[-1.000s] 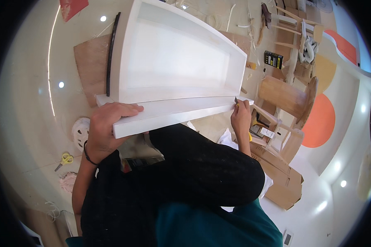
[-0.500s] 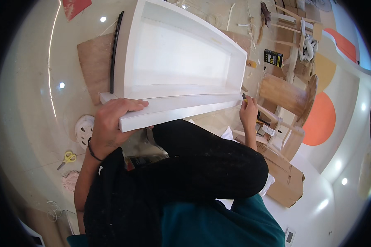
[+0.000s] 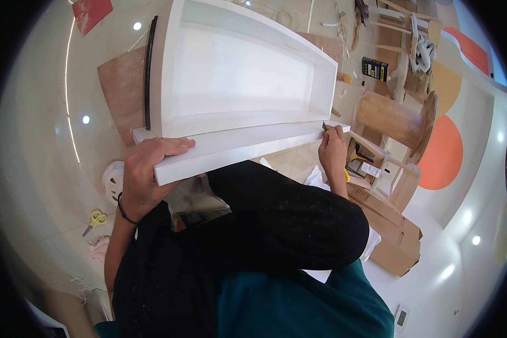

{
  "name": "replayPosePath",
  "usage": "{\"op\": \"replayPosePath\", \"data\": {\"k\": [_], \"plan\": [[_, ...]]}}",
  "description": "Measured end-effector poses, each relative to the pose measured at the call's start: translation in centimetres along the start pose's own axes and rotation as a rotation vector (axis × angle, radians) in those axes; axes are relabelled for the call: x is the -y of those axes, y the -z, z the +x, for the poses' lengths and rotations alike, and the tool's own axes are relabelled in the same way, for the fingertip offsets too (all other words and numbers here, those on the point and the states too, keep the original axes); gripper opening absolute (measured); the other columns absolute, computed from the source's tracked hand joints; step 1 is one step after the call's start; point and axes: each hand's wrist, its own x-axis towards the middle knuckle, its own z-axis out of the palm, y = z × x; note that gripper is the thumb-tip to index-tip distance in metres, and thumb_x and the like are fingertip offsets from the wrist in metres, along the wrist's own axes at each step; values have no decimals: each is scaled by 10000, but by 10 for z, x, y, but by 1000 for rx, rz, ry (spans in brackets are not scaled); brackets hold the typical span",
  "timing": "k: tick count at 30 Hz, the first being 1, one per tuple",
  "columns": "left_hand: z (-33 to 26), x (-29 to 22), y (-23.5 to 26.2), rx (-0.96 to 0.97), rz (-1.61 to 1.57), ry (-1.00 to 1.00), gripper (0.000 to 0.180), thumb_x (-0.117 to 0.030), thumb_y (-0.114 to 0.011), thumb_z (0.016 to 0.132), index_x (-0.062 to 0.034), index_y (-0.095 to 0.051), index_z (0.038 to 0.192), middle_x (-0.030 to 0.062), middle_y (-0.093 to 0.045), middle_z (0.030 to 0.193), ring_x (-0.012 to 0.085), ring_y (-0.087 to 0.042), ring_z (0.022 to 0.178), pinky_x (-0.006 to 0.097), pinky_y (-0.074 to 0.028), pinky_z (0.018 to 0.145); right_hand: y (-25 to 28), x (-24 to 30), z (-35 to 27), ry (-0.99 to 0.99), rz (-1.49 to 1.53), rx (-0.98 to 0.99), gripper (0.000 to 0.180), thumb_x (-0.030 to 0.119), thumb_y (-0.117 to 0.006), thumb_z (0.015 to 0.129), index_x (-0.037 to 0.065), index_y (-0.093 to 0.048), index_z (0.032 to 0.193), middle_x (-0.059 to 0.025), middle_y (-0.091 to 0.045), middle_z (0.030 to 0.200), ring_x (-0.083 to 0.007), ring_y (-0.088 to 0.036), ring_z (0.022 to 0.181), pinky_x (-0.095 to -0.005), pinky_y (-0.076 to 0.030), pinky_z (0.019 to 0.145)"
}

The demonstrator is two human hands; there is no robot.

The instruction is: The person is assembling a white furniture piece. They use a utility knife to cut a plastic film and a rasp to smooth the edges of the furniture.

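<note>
A shallow white open box (image 3: 168, 73) stands in front of me, its hollow side facing up. Along its near side runs a long white board (image 3: 248, 142), which seems to rest against the box. My left hand (image 3: 147, 168) is wrapped round the board's left end, fingers on top and thumb side below. At the board's far right end, my right hand (image 3: 333, 147) pinches a small utility knife (image 3: 325, 128) with a dark blade. The blade tip is at the seam between board and box; whether it touches cannot be made out.
A black strip (image 3: 150, 73) leans along the box's left side, by a brown sheet (image 3: 123, 93). Yellow scissors (image 3: 97, 218) lie on the floor at left. Wooden stools (image 3: 391, 121), a black box (image 3: 374, 69) and flattened cardboard (image 3: 391, 234) crowd the right.
My right hand has moved left along the board with the knife, uncovering the board's right tip. My left hand keeps its hold. The whole view has shifted slightly.
</note>
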Motion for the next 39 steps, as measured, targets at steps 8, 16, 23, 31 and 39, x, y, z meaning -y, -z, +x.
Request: {"op": "replayPosePath", "data": {"k": [8,16,23,31,39], "plan": [[2,1,0,-25,-22,-13,402,-63,-922,663,-24,-664,970,168,-774,1049,301,-756,978,357,-578,845,16,30,0,116,249,36,231,-9,-601,928,-5,-654,1153,-190,-612,1037,-407,-633,951,-462,-518,817],[12,12,9,124,-93,-84,365,-110,-852,753,-67,-682,1073,104,-773,1115,300,-742,1010,364,-545,828,-18,-125,34,-202,-33,-67,314,67,-635,936,70,-676,1248,-254,-683,1105,-464,-663,1007,-521,-533,853],[35,8,33,336,-537,35,722,-680,-709,843,-1,-670,1085,215,-729,1188,361,-699,1116,433,-524,938,-48,-175,18,-394,81,-27,288,137,-575,1012,48,-631,1280,-214,-721,983,-354,-712,881,-462,-545,803],[93,45,68,-350,-106,410,368,-297,-473,1089,12,-571,1263,170,-654,1263,242,-616,1196,393,-459,1048,-24,-63,12,-653,513,-156,303,216,-491,1091,38,-545,1329,-141,-736,895,-230,-710,743,-379,-537,705],[170,35,42,-271,245,125,343,-232,-600,1041,1,-577,1290,121,-641,1290,235,-590,1216,383,-448,1059,-40,-147,-13,-497,382,-231,315,178,-524,1016,14,-501,1285,-290,-672,1116,-507,-637,1005,-524,-499,864]]}}
